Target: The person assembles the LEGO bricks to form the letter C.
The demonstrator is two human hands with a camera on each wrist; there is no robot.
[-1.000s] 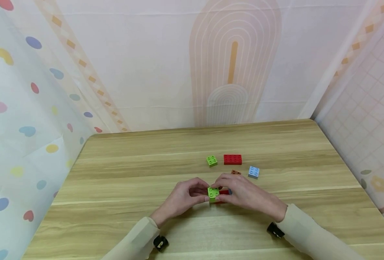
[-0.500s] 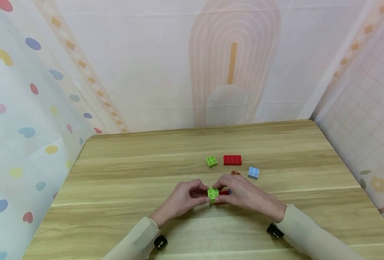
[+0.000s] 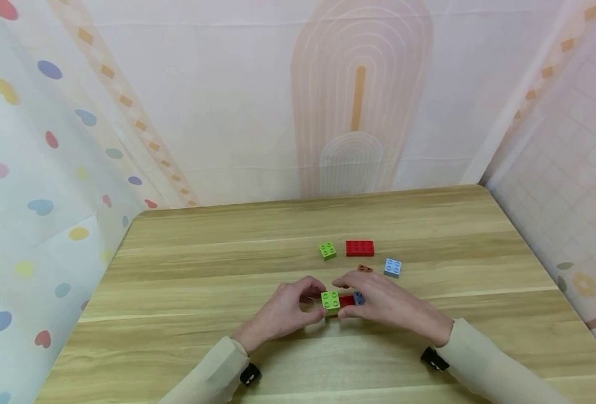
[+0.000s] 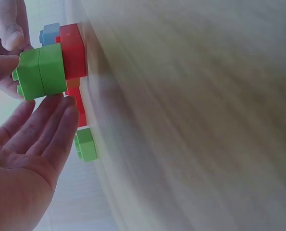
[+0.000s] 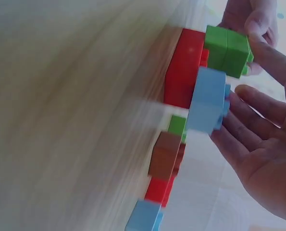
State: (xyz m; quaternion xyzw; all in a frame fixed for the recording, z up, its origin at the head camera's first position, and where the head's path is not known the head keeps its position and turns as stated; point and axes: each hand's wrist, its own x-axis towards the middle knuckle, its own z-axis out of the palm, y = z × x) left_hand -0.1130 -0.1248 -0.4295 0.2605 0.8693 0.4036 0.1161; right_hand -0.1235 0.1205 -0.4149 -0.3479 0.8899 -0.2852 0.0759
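In the head view, my left hand (image 3: 290, 307) holds a stack of two green toy building bricks (image 3: 330, 302) between thumb and fingers. That stack sits on the left end of a long red brick (image 4: 73, 52); a blue brick (image 5: 206, 98) sits on its right end. My right hand (image 3: 386, 303) arches over the blue end, thumb and fingers spread apart. In the right wrist view its fingers lie close behind the blue brick; whether they touch it, I cannot tell. Part of the red brick is hidden by the hands.
Behind the hands lie a loose green brick (image 3: 327, 251), a red brick (image 3: 360, 248), a light blue brick (image 3: 392, 267) and a brown brick (image 3: 365, 269) partly covered by the right hand. The wooden table (image 3: 202, 269) meets patterned cloth at the back and sides.
My right fingers have let go of the green stack and moved slightly right, spreading apart; more of the red and blue bricks shows. The left hand stays at the stack.
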